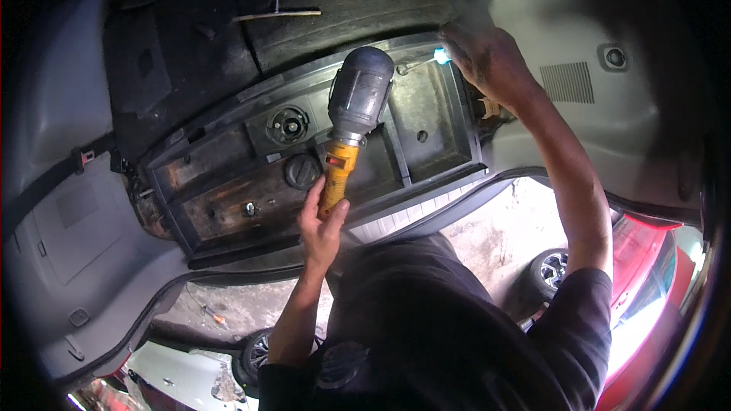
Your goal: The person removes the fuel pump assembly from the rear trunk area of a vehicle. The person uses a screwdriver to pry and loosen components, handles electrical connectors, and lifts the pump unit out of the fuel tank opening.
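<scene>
My left hand [321, 228] is wrapped round the yellow handle of a caged work lamp [346, 110], its dark metal head pointing up and away over a black plastic storage tray [304, 213] in a car's cargo floor. At the tray's far right corner, my right hand [487, 65] is closed on a thin-shafted tool with a bright blue handle [442, 55], which looks like a screwdriver. Its shaft points left, its tip by a small ring-like part [402, 70] near the tray's far edge. Shadow partly hides the right fingers.
The tray holds a round black knob [302, 171] and a round fitting [288, 125]. Grey trim panels [72, 221] flank it. A thin T-shaped rod [277, 14] is at the far side. Behind the sill are a red car [636, 259] and a white car [179, 377].
</scene>
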Demonstrator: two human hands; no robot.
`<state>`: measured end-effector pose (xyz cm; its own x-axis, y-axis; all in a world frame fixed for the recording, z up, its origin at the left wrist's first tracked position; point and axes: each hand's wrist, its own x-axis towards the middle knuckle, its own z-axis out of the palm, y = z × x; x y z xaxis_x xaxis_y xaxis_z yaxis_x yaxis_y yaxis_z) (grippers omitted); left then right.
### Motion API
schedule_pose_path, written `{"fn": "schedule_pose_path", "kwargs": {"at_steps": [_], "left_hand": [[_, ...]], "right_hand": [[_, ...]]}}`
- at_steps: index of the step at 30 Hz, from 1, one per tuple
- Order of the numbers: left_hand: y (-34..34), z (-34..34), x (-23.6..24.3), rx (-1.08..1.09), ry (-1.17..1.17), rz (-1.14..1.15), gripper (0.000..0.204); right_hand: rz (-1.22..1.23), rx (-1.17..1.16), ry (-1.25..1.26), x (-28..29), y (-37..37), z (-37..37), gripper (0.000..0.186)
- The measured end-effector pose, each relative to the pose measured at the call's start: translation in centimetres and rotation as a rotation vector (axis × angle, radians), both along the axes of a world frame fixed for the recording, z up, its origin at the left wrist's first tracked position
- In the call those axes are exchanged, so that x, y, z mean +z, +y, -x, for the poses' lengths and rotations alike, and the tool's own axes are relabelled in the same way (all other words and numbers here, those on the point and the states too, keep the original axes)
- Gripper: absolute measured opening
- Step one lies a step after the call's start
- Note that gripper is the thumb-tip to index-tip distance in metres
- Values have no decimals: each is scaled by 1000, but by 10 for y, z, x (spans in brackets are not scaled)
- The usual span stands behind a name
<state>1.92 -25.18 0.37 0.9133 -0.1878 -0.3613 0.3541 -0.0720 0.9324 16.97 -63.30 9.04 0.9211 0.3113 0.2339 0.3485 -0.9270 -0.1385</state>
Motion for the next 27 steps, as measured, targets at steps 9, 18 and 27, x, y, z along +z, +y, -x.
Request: {"fn": "schedule_pose_path", "kwargs": {"at_steps": [9, 18, 27], "left_hand": [[0, -2, 5, -7, 92, 4, 61], [-2, -4, 11, -12, 123, 13, 61], [0, -1, -1, -20, 30, -14, 61]], "right_hand": [[82, -297, 201, 8, 13, 1, 43], [-73, 0, 42, 6, 5, 2, 40], [-130, 74, -14, 1, 2, 4, 37]]}}
